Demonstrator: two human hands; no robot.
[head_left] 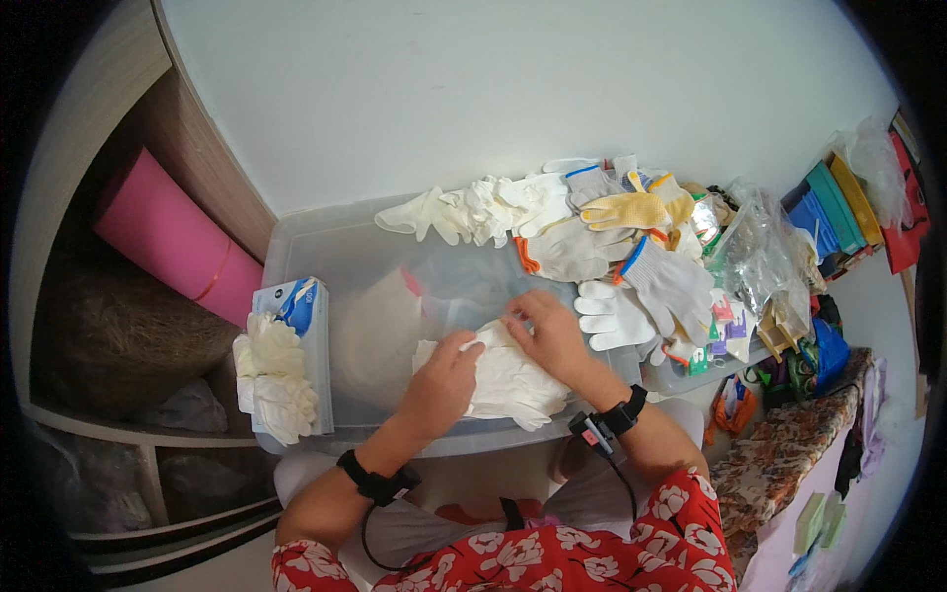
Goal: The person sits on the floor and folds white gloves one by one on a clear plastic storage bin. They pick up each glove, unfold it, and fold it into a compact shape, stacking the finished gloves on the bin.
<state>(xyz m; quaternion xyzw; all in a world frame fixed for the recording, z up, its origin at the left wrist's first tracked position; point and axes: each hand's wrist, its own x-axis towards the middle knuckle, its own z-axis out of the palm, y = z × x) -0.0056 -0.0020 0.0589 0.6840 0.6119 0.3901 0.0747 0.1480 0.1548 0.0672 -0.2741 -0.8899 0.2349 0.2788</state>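
Observation:
A pile of thin white disposable gloves (513, 380) lies on the clear plastic bin lid in front of me. My left hand (446, 377) is at the pile's left side, its curled fingertips closed on the glove material. From the right, my right hand (547, 340) reaches over the upper edge of the same pile, with thumb and fingers bent together on a glove. Exactly how much material is between the fingers is partly hidden. Both wrists wear black straps with small devices and cables.
The translucent bin (345, 222) stands against the wall. A blue-and-white glove box (306, 340) with white gloves spilling out is at its left. White gloves (483, 209) and knitted work gloves (577, 247) line the back right. A pink roll (178, 237) leans in the left cabinet.

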